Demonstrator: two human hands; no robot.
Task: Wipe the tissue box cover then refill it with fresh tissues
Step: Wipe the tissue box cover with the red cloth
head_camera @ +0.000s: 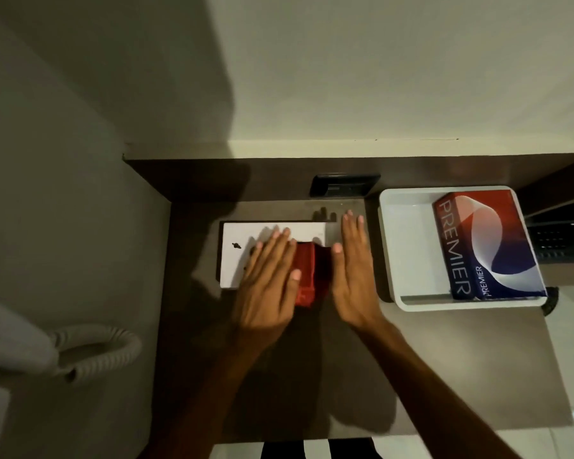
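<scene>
A white tissue box cover [237, 238] lies flat on the dark desk [411, 359], a small dark mark near its left end. A folded red cloth [309, 276] rests on the cover's right part, hanging over its front edge. My left hand [267, 283] lies flat over the cover, fingers spread, its thumb touching the cloth's left side. My right hand [353, 270] is flat and open just right of the cloth, at the cover's right end. A red, white and blue Premier tissue pack [487, 243] lies in a white tray [391, 246] at the right.
A black socket panel [343, 185] sits in the desk's raised back edge behind the cover. A phone with a coiled grey cord [106, 346] is at the lower left. The wall rises behind the desk. A dark shelf unit [557, 233] stands right of the tray.
</scene>
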